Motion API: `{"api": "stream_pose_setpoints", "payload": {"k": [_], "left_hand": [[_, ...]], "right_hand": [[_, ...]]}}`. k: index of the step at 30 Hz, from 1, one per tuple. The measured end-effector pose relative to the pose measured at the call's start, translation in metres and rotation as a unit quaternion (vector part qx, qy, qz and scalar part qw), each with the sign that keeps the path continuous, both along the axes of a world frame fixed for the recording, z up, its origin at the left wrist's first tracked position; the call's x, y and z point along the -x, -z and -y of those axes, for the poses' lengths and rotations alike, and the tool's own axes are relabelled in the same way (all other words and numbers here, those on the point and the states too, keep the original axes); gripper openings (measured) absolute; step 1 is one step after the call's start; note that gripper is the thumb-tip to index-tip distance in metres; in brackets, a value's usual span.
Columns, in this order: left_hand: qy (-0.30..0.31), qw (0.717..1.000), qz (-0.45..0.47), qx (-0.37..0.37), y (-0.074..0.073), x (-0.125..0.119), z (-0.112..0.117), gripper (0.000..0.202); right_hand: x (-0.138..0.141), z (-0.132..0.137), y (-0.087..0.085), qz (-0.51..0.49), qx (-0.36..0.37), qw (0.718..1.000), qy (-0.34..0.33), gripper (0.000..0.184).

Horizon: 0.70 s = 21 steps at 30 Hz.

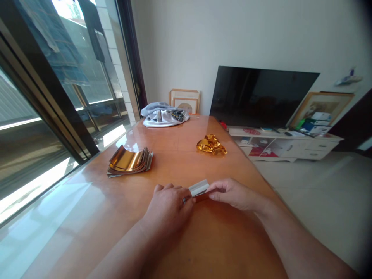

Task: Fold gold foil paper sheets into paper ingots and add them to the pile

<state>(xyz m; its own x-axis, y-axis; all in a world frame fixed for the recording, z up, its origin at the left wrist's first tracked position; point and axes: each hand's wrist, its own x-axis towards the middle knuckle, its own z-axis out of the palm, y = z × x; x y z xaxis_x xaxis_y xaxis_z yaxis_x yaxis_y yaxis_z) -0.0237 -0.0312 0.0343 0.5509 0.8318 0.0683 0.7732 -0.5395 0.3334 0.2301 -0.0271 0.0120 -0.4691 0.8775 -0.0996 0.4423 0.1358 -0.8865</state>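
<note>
From where I'm watching, the left hand (pixel 167 209) rests on the glossy orange-brown wooden bench (pixel 180 143), its fingers (pixel 171 190) curled closed over one end of a folded foil strip (pixel 199 188). The right hand (pixel 234 193) pinches the other end, its thumb and fingers nearly closed on the strip, so the strip lies between the two hands. I can see a silver-white face on top and a darker copper-coloured edge below, but I can't tell whether it touches the bench. Ahead and to the left of the left hand, well clear of it, lies a stack of gold foil sheets (pixel 129 161), the top sheets curling upward. A crumpled gold foil wad (pixel 211 145) sits farther up the bench, ahead of the right hand. At the far end is a heap of grey cloth (pixel 164 115), with wooden picture frames (pixel 185 100) standing behind it. Beyond the bench's right side, a black television (pixel 261 97) stands behind a low white cabinet (pixel 285 145), and a framed picture (pixel 321 108) leans beside it. A glass sliding door (pixel 87 58) runs along the bench's left side.
</note>
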Motion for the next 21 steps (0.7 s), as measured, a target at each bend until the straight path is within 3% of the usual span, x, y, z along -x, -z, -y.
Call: {"api": "stream_pose_setpoints", "payload": {"k": [7,10,16,21], "left_hand": [[0.050,0.998,-0.043,-0.017,-0.009,0.001,0.008,0.015],[0.053,0.997,-0.041,-0.026,-0.010,0.000,0.011,0.022],[0.029,0.998,-0.047,-0.026,-0.009,-0.004,0.010,0.046],[-0.014,0.999,-0.051,-0.009,-0.004,-0.008,0.003,0.044]], "right_hand": [[-0.001,0.006,-0.010,0.066,-0.091,0.990,-0.089,0.018],[0.000,0.008,-0.014,0.075,-0.095,0.989,-0.088,0.023],[-0.004,0.001,0.003,0.059,-0.015,0.998,0.034,0.035],[0.002,-0.006,0.026,0.054,-0.011,0.991,0.119,0.035]]}}
